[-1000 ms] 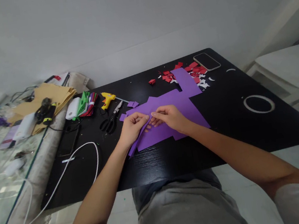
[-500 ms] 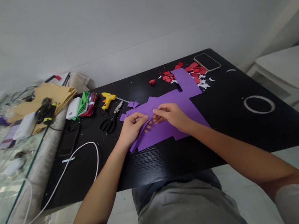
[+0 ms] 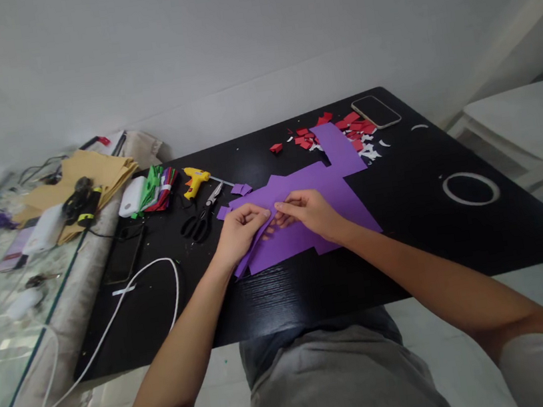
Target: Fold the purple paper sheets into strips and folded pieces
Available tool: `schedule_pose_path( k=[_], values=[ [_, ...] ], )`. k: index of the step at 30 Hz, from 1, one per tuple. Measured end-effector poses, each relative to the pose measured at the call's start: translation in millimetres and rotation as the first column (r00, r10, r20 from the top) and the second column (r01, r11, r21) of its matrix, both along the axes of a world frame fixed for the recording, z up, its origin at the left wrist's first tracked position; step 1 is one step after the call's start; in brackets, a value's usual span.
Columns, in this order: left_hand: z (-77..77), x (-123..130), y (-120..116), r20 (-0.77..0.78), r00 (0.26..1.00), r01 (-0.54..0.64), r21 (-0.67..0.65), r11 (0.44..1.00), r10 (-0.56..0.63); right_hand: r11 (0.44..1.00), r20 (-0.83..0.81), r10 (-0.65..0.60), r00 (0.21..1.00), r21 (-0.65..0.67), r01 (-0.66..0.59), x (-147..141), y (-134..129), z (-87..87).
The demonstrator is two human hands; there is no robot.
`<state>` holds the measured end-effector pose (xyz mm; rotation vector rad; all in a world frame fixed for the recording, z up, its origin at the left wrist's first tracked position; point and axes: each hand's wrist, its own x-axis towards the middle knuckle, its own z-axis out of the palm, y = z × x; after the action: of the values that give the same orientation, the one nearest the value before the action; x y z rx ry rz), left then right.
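Right hand (image 3: 314, 213) has shifted slightly toward the left hand (image 3: 238, 232), which pinches folded purple paper (image 3: 249, 257); whether the right grips it too is unclear.

A cluttered black worktop (image 3: 417, 200)
Purple sheets (image 3: 297, 243) overlap near the middle; left of them lie black-handled scissors (image 3: 209, 203), a yellow glue gun (image 3: 195, 180) and a white cable (image 3: 177, 277). Red scraps (image 3: 359, 124) and a phone (image 3: 376, 112) sit by the far right corner, a pale ring (image 3: 478, 203) nearer the front.
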<state>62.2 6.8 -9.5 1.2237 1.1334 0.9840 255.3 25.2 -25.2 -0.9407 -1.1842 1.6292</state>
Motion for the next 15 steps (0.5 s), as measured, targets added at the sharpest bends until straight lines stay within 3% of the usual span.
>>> schedule_pose_path(
  k=[15],
  values=[
    [-0.3,-0.2,-0.9,0.053,0.999,0.013,-0.065,0.998,-0.010,1.000,0.027,0.003,1.000,0.021,-0.003,3.5,4.1,3.2]
  ],
)
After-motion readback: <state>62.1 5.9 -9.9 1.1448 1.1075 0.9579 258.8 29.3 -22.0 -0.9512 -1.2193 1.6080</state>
